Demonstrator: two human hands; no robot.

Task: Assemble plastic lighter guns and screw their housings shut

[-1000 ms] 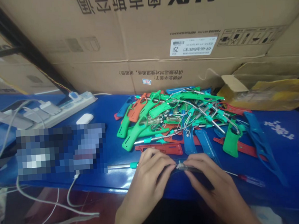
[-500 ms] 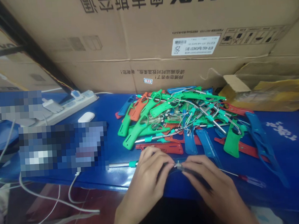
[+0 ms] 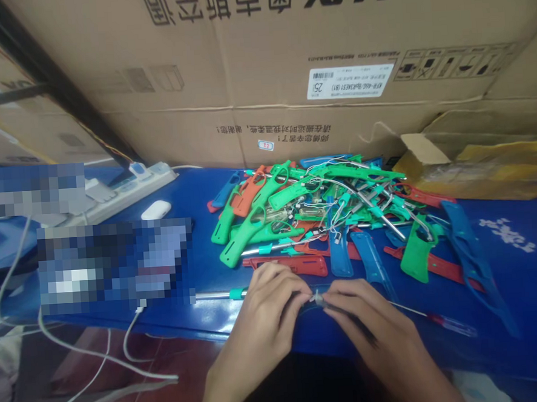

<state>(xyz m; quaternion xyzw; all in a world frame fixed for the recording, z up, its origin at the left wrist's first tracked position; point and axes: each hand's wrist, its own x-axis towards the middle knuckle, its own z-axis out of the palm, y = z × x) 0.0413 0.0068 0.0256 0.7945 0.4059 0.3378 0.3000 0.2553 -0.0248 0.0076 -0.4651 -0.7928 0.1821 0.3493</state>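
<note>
Between my fingertips is a small whitish translucent part [image 3: 317, 297], too small to name. My left hand [image 3: 275, 304] pinches it from the left, thumb against forefinger. From the right, my right hand [image 3: 371, 322] pinches it too. A metal tube with a teal collar [image 3: 219, 295] sticks out to the left of my left hand. Just beyond my hands lies a red lighter shell [image 3: 295, 265]. A screwdriver [image 3: 449, 323] with a clear and red handle rests to the right of my right hand. Parts of the table just under my fingers are hidden.
A pile of green, red and blue lighter shells [image 3: 252, 226] with wires and metal tubes covers the table's middle. On the left are a power strip [image 3: 113, 195], a white earphone case [image 3: 155, 210] and a charging cable [image 3: 126, 340]. A large carton [image 3: 223, 58] stands behind, an open box [image 3: 485, 169] right.
Both hands stay almost in place around the small part, with only slight finger shifts. The view has moved a touch; the pile looks the same.
</note>
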